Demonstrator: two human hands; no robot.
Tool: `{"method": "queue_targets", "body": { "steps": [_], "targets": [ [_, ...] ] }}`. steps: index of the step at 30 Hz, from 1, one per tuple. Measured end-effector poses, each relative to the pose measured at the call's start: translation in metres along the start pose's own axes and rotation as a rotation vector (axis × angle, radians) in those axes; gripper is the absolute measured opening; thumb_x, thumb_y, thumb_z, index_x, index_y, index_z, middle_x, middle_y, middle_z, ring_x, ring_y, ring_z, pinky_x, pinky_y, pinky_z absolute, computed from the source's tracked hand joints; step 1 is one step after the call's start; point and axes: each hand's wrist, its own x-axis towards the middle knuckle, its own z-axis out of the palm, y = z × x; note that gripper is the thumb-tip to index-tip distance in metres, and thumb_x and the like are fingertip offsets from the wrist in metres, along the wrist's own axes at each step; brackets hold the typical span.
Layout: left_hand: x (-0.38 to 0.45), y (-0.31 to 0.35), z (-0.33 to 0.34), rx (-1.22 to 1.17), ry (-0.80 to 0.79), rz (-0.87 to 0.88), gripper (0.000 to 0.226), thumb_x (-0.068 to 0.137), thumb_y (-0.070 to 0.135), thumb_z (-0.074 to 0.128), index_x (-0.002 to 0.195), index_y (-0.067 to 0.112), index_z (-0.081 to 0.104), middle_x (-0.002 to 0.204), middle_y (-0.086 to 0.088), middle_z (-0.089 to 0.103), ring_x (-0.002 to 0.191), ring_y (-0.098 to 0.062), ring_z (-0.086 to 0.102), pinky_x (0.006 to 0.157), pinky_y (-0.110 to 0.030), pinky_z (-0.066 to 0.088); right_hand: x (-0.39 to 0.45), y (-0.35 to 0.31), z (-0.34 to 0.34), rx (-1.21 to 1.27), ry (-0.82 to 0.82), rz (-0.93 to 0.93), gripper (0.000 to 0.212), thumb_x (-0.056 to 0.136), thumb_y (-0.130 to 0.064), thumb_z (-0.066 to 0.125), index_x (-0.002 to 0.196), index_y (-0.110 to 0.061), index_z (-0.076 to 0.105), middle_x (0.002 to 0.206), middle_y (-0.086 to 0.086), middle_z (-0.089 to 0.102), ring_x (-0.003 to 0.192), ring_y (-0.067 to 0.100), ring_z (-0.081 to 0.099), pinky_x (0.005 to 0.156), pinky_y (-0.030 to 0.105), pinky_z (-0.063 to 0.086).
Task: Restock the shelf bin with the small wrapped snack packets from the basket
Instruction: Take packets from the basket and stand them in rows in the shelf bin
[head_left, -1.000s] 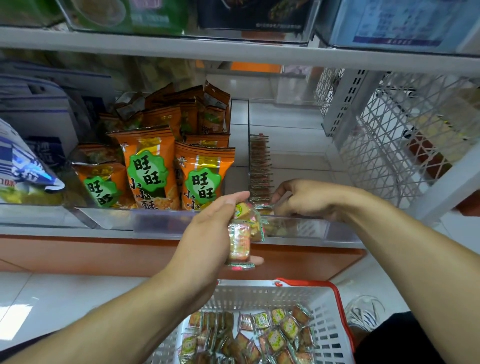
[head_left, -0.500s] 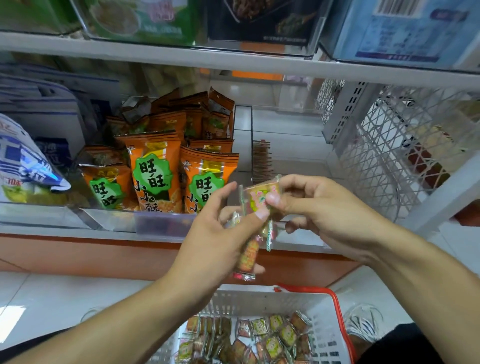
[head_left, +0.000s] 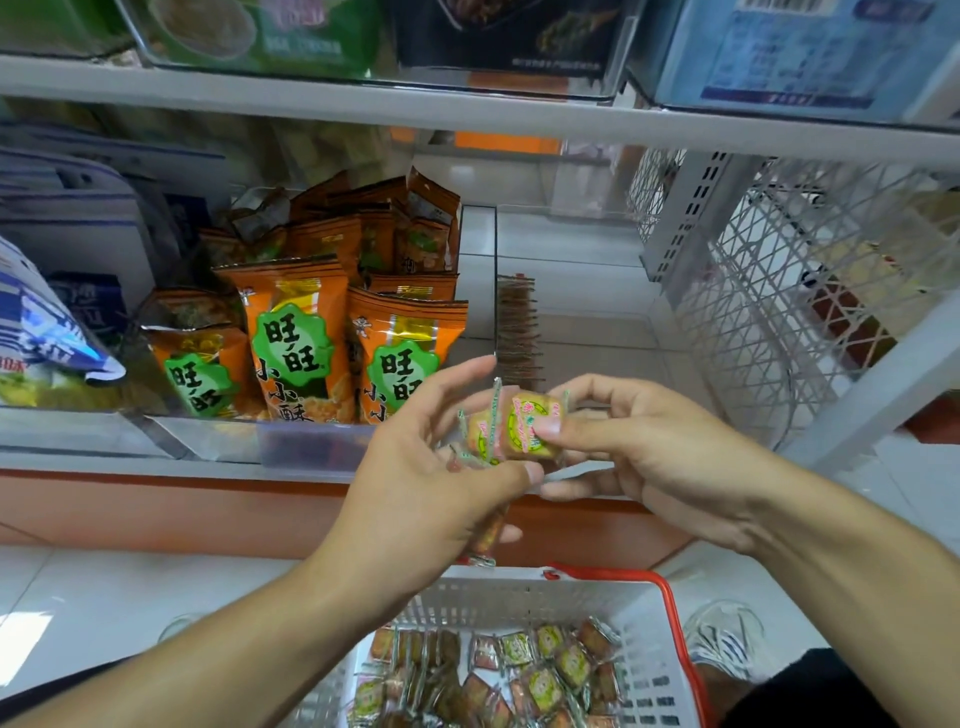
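Note:
My left hand (head_left: 431, 483) holds a small stack of wrapped snack packets (head_left: 485, 535) in front of the shelf edge. My right hand (head_left: 639, 457) pinches the top packet (head_left: 522, 428), a yellow-green wrapped square, between thumb and fingers. Both hands meet over that packet. Behind them the clear shelf bin (head_left: 571, 322) holds a row of the same packets standing on edge (head_left: 517, 322) along its left wall. Below, the white basket with a red rim (head_left: 660, 670) contains several more loose packets (head_left: 519, 675).
Orange snack bags (head_left: 291, 338) fill the neighbouring bin on the left. Blue-white bags (head_left: 47, 332) lie at the far left. A white wire mesh panel (head_left: 789, 291) stands at the right. An upper shelf (head_left: 467, 109) runs overhead. A shoe (head_left: 727, 644) rests beside the basket.
My right hand came back out of the bin and met my left hand, taking hold of the top packet. Both hands have risen slightly in front of the shelf.

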Motion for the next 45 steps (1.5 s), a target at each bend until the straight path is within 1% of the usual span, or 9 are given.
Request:
{"method": "queue_targets", "body": {
  "steps": [6, 9, 13, 19, 24, 30, 38, 42, 45],
  "targets": [
    [0.001, 0.002, 0.001, 0.017, 0.059, 0.022, 0.056, 0.085, 0.009, 0.080, 0.123, 0.046, 0.064, 0.125, 0.030, 0.064, 0.075, -0.022, 0.071, 0.059, -0.038, 0.062, 0.003, -0.004, -0.005, -0.009, 0.006, -0.067, 0.024, 0.071, -0.014, 0.079, 0.089, -0.010, 0.064, 0.090, 0.017, 0.070, 0.085, 0.027, 0.070, 0.072, 0.035, 0.063],
    [0.004, -0.005, -0.002, -0.060, 0.142, -0.052, 0.052, 0.089, 0.005, 0.074, 0.122, 0.042, 0.061, 0.115, 0.023, 0.072, 0.078, -0.014, 0.075, 0.055, -0.033, 0.061, 0.017, -0.010, -0.018, 0.038, 0.207, -0.193, 0.027, 0.073, -0.006, 0.079, 0.092, -0.007, 0.061, 0.092, 0.021, 0.070, 0.081, 0.030, 0.073, 0.073, 0.037, 0.064],
    [0.005, -0.016, 0.002, -0.121, 0.155, -0.205, 0.060, 0.089, 0.000, 0.072, 0.131, 0.040, 0.055, 0.107, 0.016, 0.075, 0.084, -0.015, 0.076, 0.055, -0.035, 0.061, 0.053, -0.008, -0.046, -0.682, 0.540, -0.344, 0.022, 0.077, -0.007, 0.082, 0.088, -0.018, 0.065, 0.086, 0.004, 0.072, 0.083, 0.025, 0.071, 0.077, 0.031, 0.057],
    [0.007, -0.016, 0.006, -0.124, 0.128, -0.276, 0.068, 0.087, 0.003, 0.075, 0.135, 0.045, 0.051, 0.131, 0.004, 0.066, 0.092, -0.019, 0.076, 0.058, -0.039, 0.062, 0.091, 0.007, -0.053, -0.975, 0.327, -0.232, 0.027, 0.076, -0.013, 0.083, 0.096, -0.030, 0.074, 0.089, -0.010, 0.072, 0.088, 0.011, 0.066, 0.068, 0.011, 0.044],
    [0.010, -0.014, 0.007, -0.134, 0.117, -0.282, 0.068, 0.087, 0.003, 0.076, 0.133, 0.045, 0.049, 0.138, -0.004, 0.061, 0.089, -0.019, 0.077, 0.059, -0.039, 0.062, 0.100, 0.008, -0.055, -0.838, 0.236, -0.193, 0.027, 0.081, -0.022, 0.082, 0.107, -0.028, 0.078, 0.090, -0.012, 0.076, 0.079, 0.002, 0.069, 0.079, 0.022, 0.054],
    [0.009, -0.015, 0.006, -0.110, 0.102, -0.278, 0.070, 0.088, 0.003, 0.074, 0.140, 0.040, 0.047, 0.128, 0.001, 0.067, 0.084, -0.020, 0.077, 0.058, -0.038, 0.062, 0.102, 0.010, -0.050, -0.493, 0.013, 0.042, 0.027, 0.095, -0.014, 0.067, 0.122, -0.016, 0.069, 0.115, 0.004, 0.075, 0.109, 0.017, 0.069, 0.098, 0.032, 0.054],
    [0.010, -0.012, 0.006, -0.105, 0.108, -0.302, 0.069, 0.087, 0.003, 0.075, 0.138, 0.042, 0.049, 0.140, -0.007, 0.058, 0.090, -0.022, 0.076, 0.060, -0.038, 0.062, 0.107, 0.011, -0.042, -0.470, 0.276, -0.001, 0.012, 0.105, -0.015, 0.047, 0.100, -0.018, 0.057, 0.083, 0.014, 0.067, 0.065, 0.026, 0.065, 0.077, 0.048, 0.062],
    [0.011, -0.013, 0.006, -0.106, 0.102, -0.287, 0.068, 0.088, 0.003, 0.074, 0.138, 0.041, 0.048, 0.125, -0.003, 0.069, 0.092, -0.022, 0.076, 0.059, -0.037, 0.062, 0.110, 0.017, -0.039, -0.536, 0.260, 0.004, 0.007, 0.104, -0.020, 0.052, 0.108, -0.014, 0.055, 0.077, 0.014, 0.065, 0.060, 0.027, 0.062, 0.059, 0.038, 0.061],
    [0.011, -0.013, 0.005, -0.104, 0.099, -0.287, 0.068, 0.088, 0.003, 0.074, 0.139, 0.040, 0.047, 0.121, 0.001, 0.071, 0.089, -0.021, 0.077, 0.059, -0.037, 0.062, 0.113, 0.020, -0.039, -0.528, 0.259, -0.039, 0.009, 0.096, -0.023, 0.066, 0.090, -0.020, 0.060, 0.066, 0.003, 0.062, 0.051, 0.016, 0.060, 0.050, 0.029, 0.055]
  ]
}}
